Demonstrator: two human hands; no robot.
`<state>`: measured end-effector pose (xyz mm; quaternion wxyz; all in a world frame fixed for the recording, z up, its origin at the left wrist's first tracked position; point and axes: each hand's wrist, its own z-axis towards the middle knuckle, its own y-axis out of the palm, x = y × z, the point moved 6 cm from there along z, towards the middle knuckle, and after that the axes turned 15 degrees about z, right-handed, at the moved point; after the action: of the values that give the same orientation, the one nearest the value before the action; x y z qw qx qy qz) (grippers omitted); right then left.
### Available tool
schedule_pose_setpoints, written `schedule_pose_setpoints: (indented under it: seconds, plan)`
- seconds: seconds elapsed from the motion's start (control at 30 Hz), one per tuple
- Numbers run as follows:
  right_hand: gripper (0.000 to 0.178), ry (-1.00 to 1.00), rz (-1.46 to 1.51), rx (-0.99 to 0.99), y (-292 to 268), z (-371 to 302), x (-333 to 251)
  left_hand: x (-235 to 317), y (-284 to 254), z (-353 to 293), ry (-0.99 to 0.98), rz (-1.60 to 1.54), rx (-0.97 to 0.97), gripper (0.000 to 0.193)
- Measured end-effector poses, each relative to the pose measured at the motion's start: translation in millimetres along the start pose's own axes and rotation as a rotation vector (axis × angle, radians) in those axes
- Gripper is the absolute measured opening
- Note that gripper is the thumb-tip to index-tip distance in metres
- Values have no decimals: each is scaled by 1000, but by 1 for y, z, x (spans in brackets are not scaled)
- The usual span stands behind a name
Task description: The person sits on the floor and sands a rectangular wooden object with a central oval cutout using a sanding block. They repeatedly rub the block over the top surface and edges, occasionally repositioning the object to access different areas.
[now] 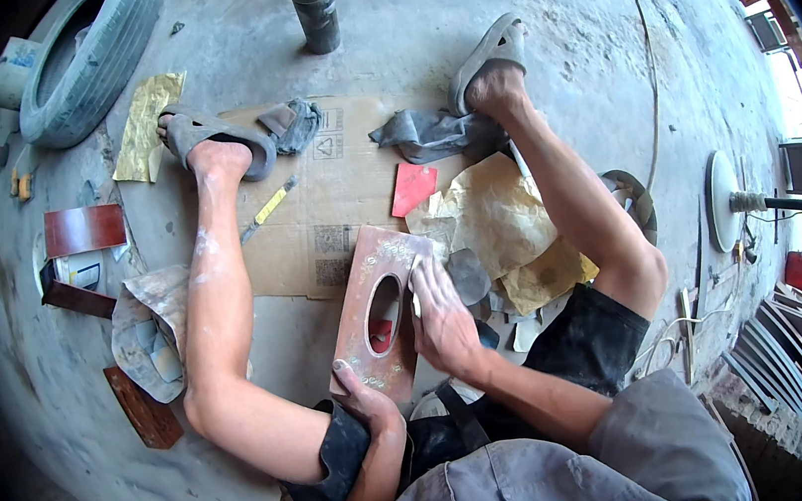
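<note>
Reddish-brown rectangular piece [355, 318] with an oval opening and pale patches, slanted between the person's legs [216, 293]

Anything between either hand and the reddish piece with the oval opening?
Left hand: nothing visible, it grips the lower end of the reddish piece directly. Right hand: a pale sliver shows along its inner edge, at the piece's right side; can't tell what it is.

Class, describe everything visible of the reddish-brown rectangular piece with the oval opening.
The reddish-brown rectangular piece, perhaps wooden, has pale markings; something red shows through its pale-rimmed oval opening. It slants between the legs. The left hand grips its near left corner; the right hand lies over its right edge.
</note>
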<state>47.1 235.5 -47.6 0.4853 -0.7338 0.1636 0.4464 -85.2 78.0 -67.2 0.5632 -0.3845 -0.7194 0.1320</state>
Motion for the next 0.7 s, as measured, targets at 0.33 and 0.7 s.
schedule_pose_setpoints:
  seconds: [0.33,0.7]
  plan:
    - [65,4,-28,61,-3,12,4,0,1,1,23,18,-30,64]
    - [67,4,-109,14,-10,32,18,-4,6,0,44,69,49,63]
